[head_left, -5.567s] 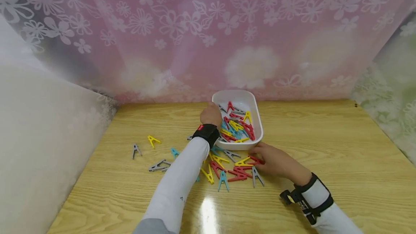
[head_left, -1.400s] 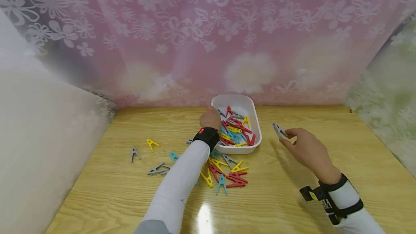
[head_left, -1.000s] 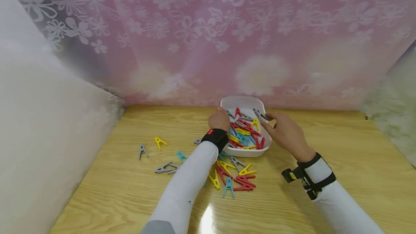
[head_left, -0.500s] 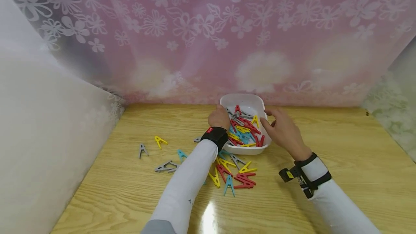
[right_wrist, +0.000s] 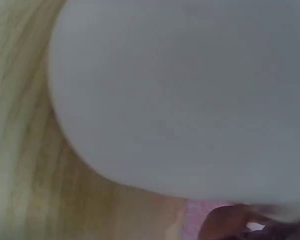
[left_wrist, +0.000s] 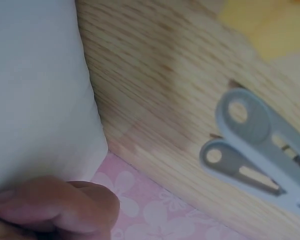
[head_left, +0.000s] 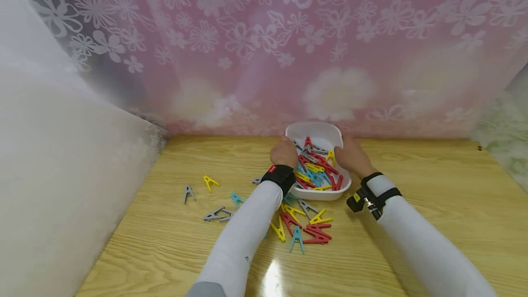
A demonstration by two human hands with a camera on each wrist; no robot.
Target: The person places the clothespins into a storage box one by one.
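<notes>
In the head view the left hand (head_left: 284,152) and right hand (head_left: 354,157) each grasp a side of the one white tub (head_left: 317,195), on the table (head_left: 433,187); the step looks like steadying or shifting it, and the next move would call for an even hold. Left of the sleeve (head_left: 241,233) lie four grey pegs (head_left: 187,188), one yellow peg (head_left: 207,179) and one teal peg (head_left: 235,196), while those in the tub overlap past counting. The left wrist view shows curled fingers (left_wrist: 65,205) and one grey peg, the right wrist view a blurred finger (right_wrist: 222,222)
</notes>
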